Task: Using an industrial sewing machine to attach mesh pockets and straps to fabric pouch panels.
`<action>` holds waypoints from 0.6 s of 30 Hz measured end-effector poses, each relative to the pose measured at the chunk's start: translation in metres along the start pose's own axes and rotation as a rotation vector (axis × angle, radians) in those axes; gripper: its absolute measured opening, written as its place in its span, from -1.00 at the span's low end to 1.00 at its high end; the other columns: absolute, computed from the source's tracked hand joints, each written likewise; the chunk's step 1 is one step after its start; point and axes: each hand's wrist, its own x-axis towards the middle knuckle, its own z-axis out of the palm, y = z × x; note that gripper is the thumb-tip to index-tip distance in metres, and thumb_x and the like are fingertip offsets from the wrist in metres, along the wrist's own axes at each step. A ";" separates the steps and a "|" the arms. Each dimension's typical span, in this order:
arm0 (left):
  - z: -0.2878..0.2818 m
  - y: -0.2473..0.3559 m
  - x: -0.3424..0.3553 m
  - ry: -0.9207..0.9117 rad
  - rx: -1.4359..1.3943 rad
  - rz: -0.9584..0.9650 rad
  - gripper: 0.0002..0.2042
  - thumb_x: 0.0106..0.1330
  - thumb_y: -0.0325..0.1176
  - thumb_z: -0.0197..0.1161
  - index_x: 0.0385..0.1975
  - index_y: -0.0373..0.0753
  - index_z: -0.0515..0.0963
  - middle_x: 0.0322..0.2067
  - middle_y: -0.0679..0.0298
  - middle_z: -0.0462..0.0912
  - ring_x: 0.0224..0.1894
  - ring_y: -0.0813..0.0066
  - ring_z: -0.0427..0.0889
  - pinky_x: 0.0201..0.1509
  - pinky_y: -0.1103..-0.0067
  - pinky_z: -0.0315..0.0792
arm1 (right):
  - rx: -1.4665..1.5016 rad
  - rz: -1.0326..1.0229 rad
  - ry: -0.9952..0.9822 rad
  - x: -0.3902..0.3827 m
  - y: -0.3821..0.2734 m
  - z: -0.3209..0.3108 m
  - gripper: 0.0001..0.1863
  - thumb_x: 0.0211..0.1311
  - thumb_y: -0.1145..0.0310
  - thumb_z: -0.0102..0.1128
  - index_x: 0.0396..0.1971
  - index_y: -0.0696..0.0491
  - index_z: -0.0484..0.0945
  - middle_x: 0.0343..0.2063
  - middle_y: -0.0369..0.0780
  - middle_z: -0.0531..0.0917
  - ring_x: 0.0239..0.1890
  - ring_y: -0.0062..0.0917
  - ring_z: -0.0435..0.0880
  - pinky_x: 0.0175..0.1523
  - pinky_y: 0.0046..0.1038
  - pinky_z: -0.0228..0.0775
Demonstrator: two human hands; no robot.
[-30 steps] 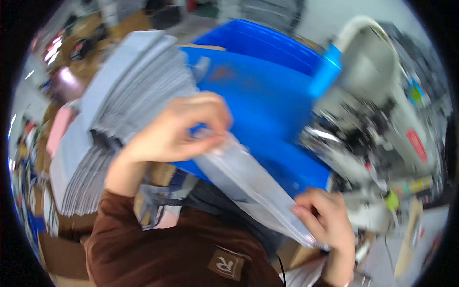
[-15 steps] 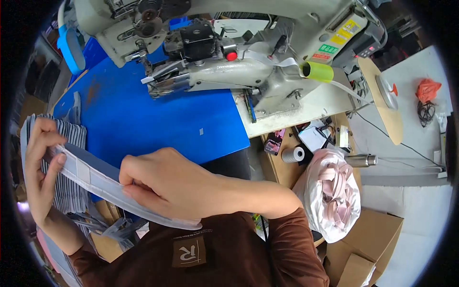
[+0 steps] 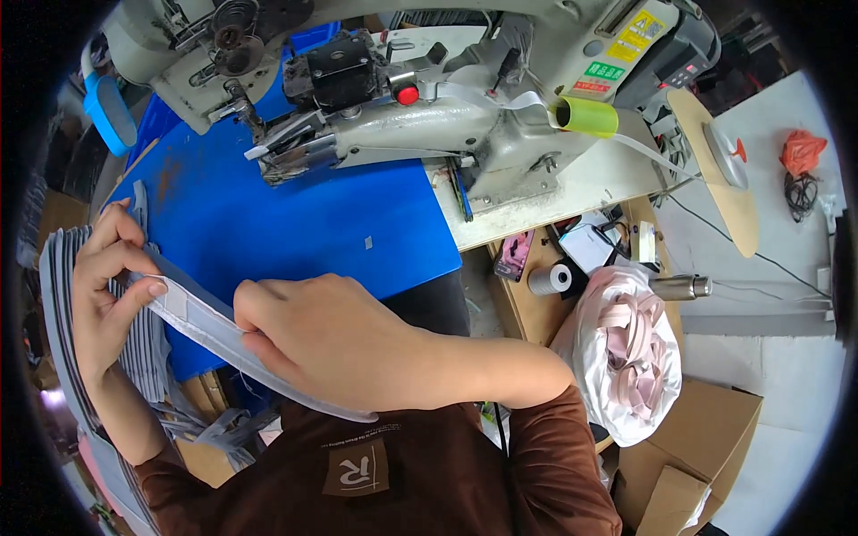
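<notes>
A long grey-blue fabric strip [image 3: 213, 330] with a whitish edge stretches slantwise in front of my chest. At its left end my left hand [image 3: 114, 290] pinches it between thumb and fingers. Farther along, my right hand [image 3: 335, 344] is closed on the same strip with the thumb against the fingers, and the strip's free end runs out below the wrist. A pale rectangular patch shows on the strip beside my left thumb. Behind my left hand hangs a thick stack of similar grey strips [image 3: 143, 353], partly hidden by that hand.
An industrial sewing machine [image 3: 407, 134] with a cylindrical arm stands beyond the blue tabletop [image 3: 304, 237]. White tape passes through a yellow-green tube [image 3: 585, 116]. Right are a thread cone [image 3: 550, 280], a metal flask [image 3: 681, 287], a bag of pink strips [image 3: 581, 353] and a cardboard box [image 3: 697, 438].
My left hand has shifted rightward and slightly down along with the strip's end, closer to my right hand. Both hands keep hold of the strip. The view has shifted slightly.
</notes>
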 end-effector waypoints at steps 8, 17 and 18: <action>-0.018 -0.007 -0.001 -0.001 0.055 -0.022 -0.72 0.00 -0.19 0.44 -0.61 -0.26 0.54 -0.43 0.27 0.36 -0.29 0.38 0.42 0.42 0.18 0.12 | 0.072 -0.080 0.039 0.016 0.003 0.016 -0.80 0.28 0.41 0.15 -0.21 0.19 0.41 -0.36 -0.01 0.60 -0.32 -0.07 0.65 -0.24 -0.11 0.46; 0.033 -0.041 0.073 -0.140 -0.258 0.253 -0.84 0.14 -0.32 0.42 -0.42 -0.23 0.60 -0.34 0.27 0.57 -0.13 0.29 0.49 -0.02 0.43 0.34 | 0.420 0.302 0.236 0.007 0.034 0.013 -0.70 0.32 0.60 0.19 0.04 0.13 0.56 -0.54 -0.48 0.46 -0.51 -0.89 0.36 -0.48 -0.76 0.13; 0.040 -0.045 0.075 -0.138 -0.323 0.260 -0.83 0.15 -0.31 0.42 -0.40 -0.23 0.60 -0.33 0.27 0.57 -0.13 0.27 0.48 0.00 0.42 0.34 | 0.456 0.331 0.264 0.007 0.040 0.014 -0.72 0.33 0.58 0.20 0.03 0.16 0.57 -0.51 -0.47 0.50 -0.46 -0.88 0.39 -0.42 -0.77 0.14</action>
